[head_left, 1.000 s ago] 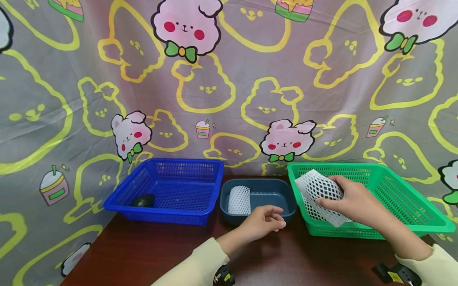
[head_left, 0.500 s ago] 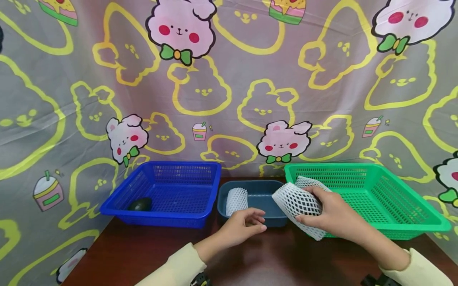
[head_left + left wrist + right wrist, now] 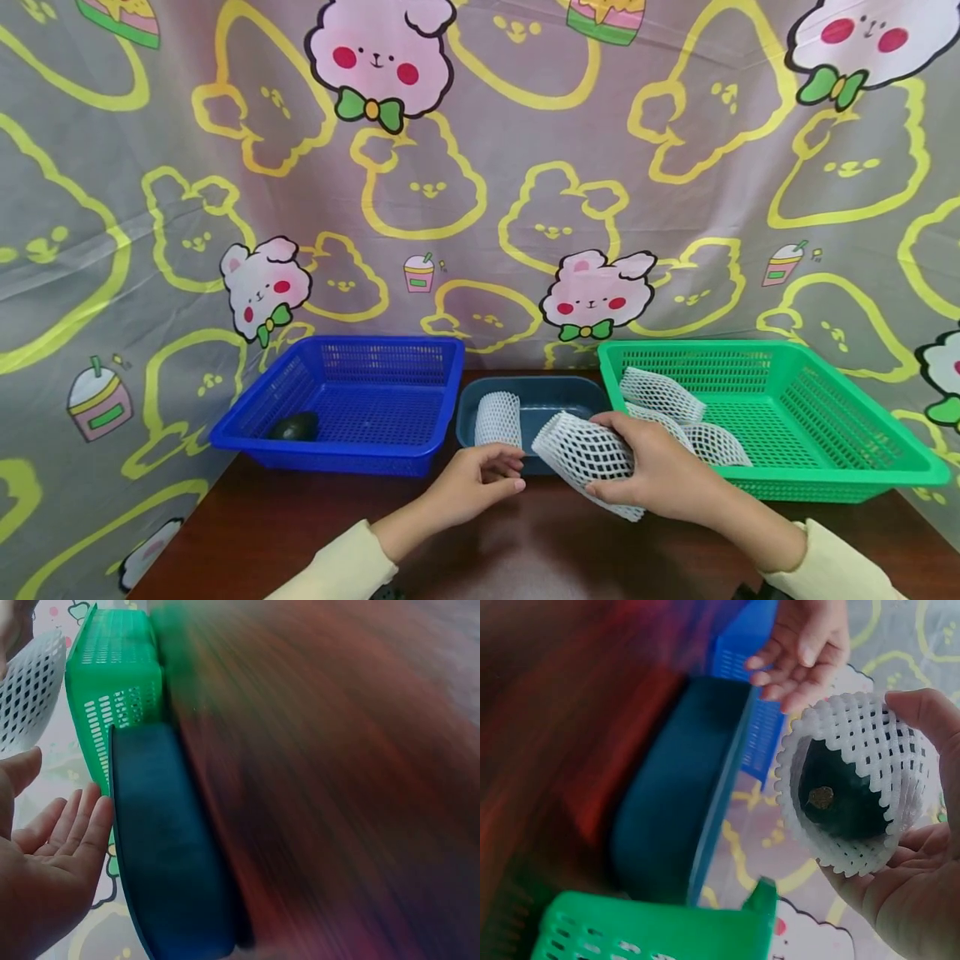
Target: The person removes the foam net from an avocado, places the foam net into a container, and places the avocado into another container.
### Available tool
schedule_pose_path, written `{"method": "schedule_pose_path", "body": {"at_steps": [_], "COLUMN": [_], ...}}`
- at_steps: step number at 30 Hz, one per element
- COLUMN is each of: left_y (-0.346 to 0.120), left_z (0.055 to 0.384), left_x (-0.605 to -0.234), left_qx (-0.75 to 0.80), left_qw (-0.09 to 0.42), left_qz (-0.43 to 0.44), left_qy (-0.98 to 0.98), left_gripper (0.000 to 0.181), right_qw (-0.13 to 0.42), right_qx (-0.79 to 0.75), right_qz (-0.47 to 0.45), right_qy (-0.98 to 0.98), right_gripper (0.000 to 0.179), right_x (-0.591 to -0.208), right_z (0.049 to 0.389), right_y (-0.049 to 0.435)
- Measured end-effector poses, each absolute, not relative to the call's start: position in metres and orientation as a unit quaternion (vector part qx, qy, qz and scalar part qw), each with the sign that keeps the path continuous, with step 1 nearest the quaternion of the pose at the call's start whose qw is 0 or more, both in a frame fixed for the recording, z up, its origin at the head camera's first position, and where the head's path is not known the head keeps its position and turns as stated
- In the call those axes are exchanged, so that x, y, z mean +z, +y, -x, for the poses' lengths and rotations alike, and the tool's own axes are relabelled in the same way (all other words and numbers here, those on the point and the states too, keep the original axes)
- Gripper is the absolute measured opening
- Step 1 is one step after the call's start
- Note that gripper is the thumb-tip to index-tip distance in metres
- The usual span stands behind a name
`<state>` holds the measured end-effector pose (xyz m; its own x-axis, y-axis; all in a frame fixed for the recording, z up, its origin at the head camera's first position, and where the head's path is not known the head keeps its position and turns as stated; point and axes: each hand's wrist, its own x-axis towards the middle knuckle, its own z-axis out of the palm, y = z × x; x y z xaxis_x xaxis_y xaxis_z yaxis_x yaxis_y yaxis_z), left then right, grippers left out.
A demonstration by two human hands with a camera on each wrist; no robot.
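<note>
My right hand [image 3: 656, 467] grips an avocado [image 3: 840, 787] wrapped in a white foam net sleeve [image 3: 588, 458], in front of the small dark teal bin. The sleeve's end gapes in the right wrist view, where dark skin and a brown stem scar show. My left hand [image 3: 472, 485] hovers at the near rim of that bin [image 3: 566, 382], fingers relaxed and holding nothing. In the left wrist view its palm [image 3: 49, 885] faces up, apart from the sleeve. An empty-looking white foam net sleeve [image 3: 498, 417] lies in the bin's left half. A bare avocado [image 3: 294, 427] lies in the blue basket.
The blue basket [image 3: 337, 461] stands left of the bin. At the right is a green basket [image 3: 832, 490] with several white net-sleeved pieces [image 3: 663, 394] at its left side. A patterned cloth [image 3: 480, 183] hangs behind the dark wooden table [image 3: 300, 533].
My right hand has carried the sleeved avocado leftward out from over the green basket, uncovering the sleeved pieces there. My left hand has moved left and slightly toward me.
</note>
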<state>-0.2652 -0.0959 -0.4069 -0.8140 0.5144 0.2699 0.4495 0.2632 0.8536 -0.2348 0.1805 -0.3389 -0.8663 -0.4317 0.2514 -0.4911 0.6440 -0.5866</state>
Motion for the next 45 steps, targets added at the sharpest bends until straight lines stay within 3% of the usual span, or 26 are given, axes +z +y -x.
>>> {"method": "schedule_pose_path", "body": {"at_steps": [8, 17, 45], "left_y": [-0.114, -0.125, -0.131], "left_z": [0.262, 0.258, 0.255], "left_x": [-0.408, -0.415, -0.427], "left_qx": [0.510, 0.491, 0.486], "left_qw": [0.013, 0.007, 0.037], "left_qz": [-0.298, -0.294, -0.279], "left_qy": [0.806, 0.820, 0.827], "left_gripper": [0.029, 0.026, 0.005], "right_qw": [-0.031, -0.062, -0.096], "right_qx": [0.332, 0.303, 0.305], "right_qz": [-0.274, -0.307, -0.348], "right_qy": [-0.902, -0.900, -0.881], "right_gripper": [0.071, 0.070, 0.070], "right_x": [-0.355, -0.382, -0.415], "right_z": [0.238, 0.244, 0.260], "right_y": [0.169, 0.156, 0.139]}}
